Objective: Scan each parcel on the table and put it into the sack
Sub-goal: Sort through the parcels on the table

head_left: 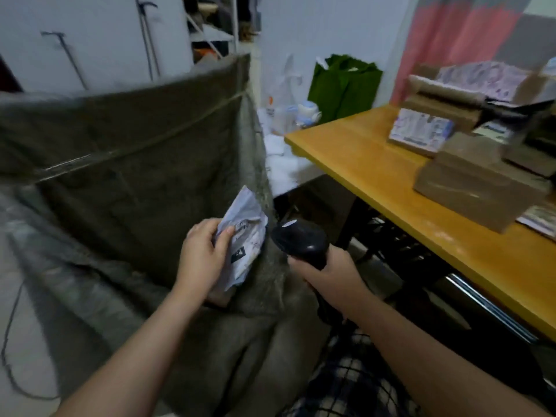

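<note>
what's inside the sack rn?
The left hand holds a white parcel in the open mouth of the sack. A brown thing shows just below it, too blurred to identify. The bottom is hidden by hand and folds.

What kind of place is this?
Probably a small parcel-packing room, maybe at home: cardboard boxes stacked on the wooden table, a big open sack, a scanner in the right hand and a parcel in the left hand.
</note>
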Tool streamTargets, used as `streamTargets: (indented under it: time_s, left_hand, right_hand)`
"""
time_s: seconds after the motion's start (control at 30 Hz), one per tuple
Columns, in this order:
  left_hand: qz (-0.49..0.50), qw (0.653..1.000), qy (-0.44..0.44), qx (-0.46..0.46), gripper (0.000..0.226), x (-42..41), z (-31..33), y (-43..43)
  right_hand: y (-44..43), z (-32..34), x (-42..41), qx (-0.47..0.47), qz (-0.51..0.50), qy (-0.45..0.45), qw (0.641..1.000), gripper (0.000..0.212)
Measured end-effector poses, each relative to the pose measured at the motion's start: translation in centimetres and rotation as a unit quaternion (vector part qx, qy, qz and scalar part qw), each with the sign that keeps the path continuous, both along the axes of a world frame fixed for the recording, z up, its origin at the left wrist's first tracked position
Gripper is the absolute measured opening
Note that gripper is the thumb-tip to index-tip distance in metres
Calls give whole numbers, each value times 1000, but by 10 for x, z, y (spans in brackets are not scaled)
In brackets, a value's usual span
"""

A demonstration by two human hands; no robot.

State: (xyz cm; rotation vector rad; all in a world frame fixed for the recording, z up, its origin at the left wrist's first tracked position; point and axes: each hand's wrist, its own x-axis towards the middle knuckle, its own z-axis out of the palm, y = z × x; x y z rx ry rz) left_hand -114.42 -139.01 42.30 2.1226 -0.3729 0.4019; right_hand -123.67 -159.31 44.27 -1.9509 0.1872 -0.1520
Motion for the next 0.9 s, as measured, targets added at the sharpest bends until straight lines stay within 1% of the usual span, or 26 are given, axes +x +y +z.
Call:
streamTargets:
  time_s: [0.03, 0.1, 0.17, 0.27, 0.33, 0.4, 0.47, 0.53, 0.6, 0.67, 0.73, 0.83, 0.9]
  left_hand:
    - [23, 1000, -1, 15, 13, 9, -5, 14]
    - [61, 996, 2, 57, 21, 28, -14, 37]
    - [76, 990, 17, 117, 24, 46, -29, 51]
    - [113, 965, 95, 218, 16, 56, -55, 66]
    - [140, 951, 149, 234, 16, 47, -74, 81]
    - [155, 945, 183, 221, 17, 29, -89, 99]
    - [172, 935, 210, 228, 17, 11, -101, 117]
    - [177, 919, 243, 255, 16, -2, -112, 130]
    - [160, 902, 275, 293, 16, -11, -121, 136]
    - [143, 899, 268, 316, 16, -17, -126, 136]
    - [143, 906, 245, 315, 17, -17, -128, 130]
    - [143, 904, 224, 334, 21, -11, -125, 117]
    - [133, 906, 206, 346, 25, -6, -119, 104]
  right_hand:
    - [7, -5, 8, -1, 10, 12, 1000, 12]
    - [21, -14, 23, -8, 29, 32, 999, 13]
    - [34, -23, 37, -19, 44, 49, 998, 15]
    - [53, -38, 52, -36, 67, 83, 994, 19]
    - [63, -48, 58, -50, 88, 113, 988, 22]
    - [71, -57, 60, -60, 107, 139, 983, 22]
    - [77, -64, 60, -66, 117, 157, 978, 27]
    - [83, -71, 59, -78, 118, 175, 974, 30]
    - [87, -82, 57, -96, 119, 193, 969, 25]
    - [88, -95, 51, -103, 123, 211, 964, 22]
    - [86, -105, 46, -89, 117, 217, 965, 21]
    - [82, -106, 41, -46, 90, 210, 973, 26]
    - [78, -99, 40, -14, 70, 196, 978, 21]
